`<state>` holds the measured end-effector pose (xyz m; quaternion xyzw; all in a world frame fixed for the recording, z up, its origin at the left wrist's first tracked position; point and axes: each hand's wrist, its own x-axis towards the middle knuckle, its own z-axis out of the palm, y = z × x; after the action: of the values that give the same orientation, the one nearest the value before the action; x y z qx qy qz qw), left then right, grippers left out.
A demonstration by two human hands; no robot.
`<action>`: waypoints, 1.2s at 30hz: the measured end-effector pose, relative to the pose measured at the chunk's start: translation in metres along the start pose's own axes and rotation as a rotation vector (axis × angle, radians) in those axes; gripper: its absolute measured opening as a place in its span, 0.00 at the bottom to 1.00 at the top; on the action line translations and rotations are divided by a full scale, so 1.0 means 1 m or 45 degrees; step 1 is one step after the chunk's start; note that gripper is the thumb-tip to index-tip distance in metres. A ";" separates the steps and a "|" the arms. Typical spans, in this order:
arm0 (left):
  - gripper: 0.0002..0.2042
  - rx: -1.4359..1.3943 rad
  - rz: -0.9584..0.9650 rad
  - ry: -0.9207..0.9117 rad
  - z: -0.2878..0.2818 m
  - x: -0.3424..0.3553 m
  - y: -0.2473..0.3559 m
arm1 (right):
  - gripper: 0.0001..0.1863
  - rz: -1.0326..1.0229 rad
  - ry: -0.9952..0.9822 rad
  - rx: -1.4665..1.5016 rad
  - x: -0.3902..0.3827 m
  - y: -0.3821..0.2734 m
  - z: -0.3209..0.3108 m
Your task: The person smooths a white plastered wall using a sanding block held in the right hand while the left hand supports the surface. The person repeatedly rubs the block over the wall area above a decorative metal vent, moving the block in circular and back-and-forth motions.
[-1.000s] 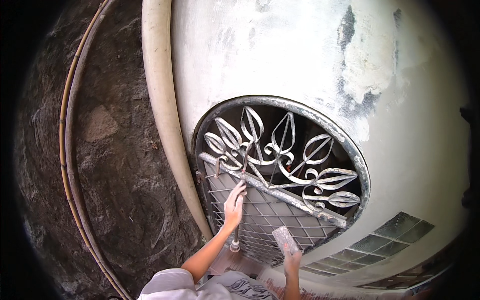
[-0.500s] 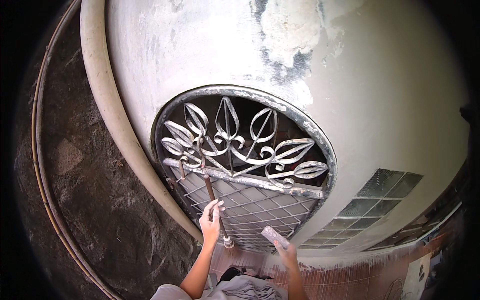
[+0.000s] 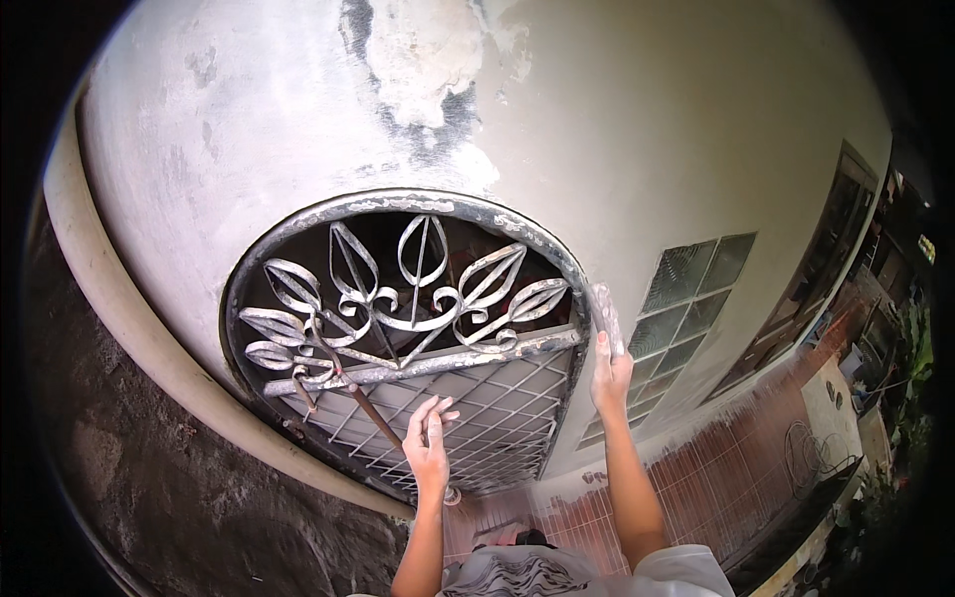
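My right hand (image 3: 611, 373) grips a pale, dust-covered block (image 3: 605, 310) at the right edge of the arched metal frame (image 3: 542, 239), beside the plastered wall. Peeling pale paint covers the curled leaf-shaped grille (image 3: 418, 316) inside that arch and the straight bar (image 3: 468, 353) under it. My left hand (image 3: 428, 443), whitened at the fingertips, has its fingers apart and slightly bent in front of the diamond lattice (image 3: 497, 418). Just left of that hand, a brown rod (image 3: 373, 414) hangs diagonally from the grille; whether they touch is unclear.
A patchy white wall (image 3: 229, 129) surrounds the arch, with glass blocks (image 3: 676, 318) and a darker window (image 3: 826, 259) rightward. A pale pipe (image 3: 129, 318) curves past rough dark ground (image 3: 159, 448) at left. Below are red tiles (image 3: 726, 478), coiled cable (image 3: 804, 453) and plants (image 3: 900, 418).
My right hand has lifted the block from low over the lattice to the arch's right side. My left hand's fingers have loosened from around the rod. The view has swung rightward.
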<state>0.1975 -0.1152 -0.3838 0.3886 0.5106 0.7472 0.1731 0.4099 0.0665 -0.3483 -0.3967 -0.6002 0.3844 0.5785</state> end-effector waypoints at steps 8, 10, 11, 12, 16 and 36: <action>0.18 -0.005 -0.205 -0.188 -0.061 -0.015 -0.002 | 0.32 -0.966 0.445 -0.364 0.172 -0.136 0.087; 0.18 -0.006 -0.233 -0.168 -0.076 -0.017 -0.007 | 0.32 -1.266 0.425 -0.685 0.186 -0.145 0.110; 0.18 0.002 -0.244 -0.150 -0.084 -0.018 -0.010 | 0.33 -1.361 0.390 -0.851 0.189 -0.143 0.116; 0.18 0.004 -0.243 -0.154 -0.092 -0.019 -0.013 | 0.33 -1.340 0.374 -0.844 0.188 -0.137 0.118; 0.18 0.005 -0.359 -0.095 -0.132 -0.027 -0.022 | 0.33 -1.117 0.475 -0.750 0.178 -0.086 0.107; 0.17 -0.091 -0.519 -0.205 -0.121 -0.040 -0.035 | 0.33 -0.776 0.576 -0.721 0.174 -0.042 0.069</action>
<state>0.1266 -0.2024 -0.4524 0.3294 0.5362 0.6810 0.3744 0.3364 0.2098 -0.2439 -0.4183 -0.6293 -0.0778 0.6503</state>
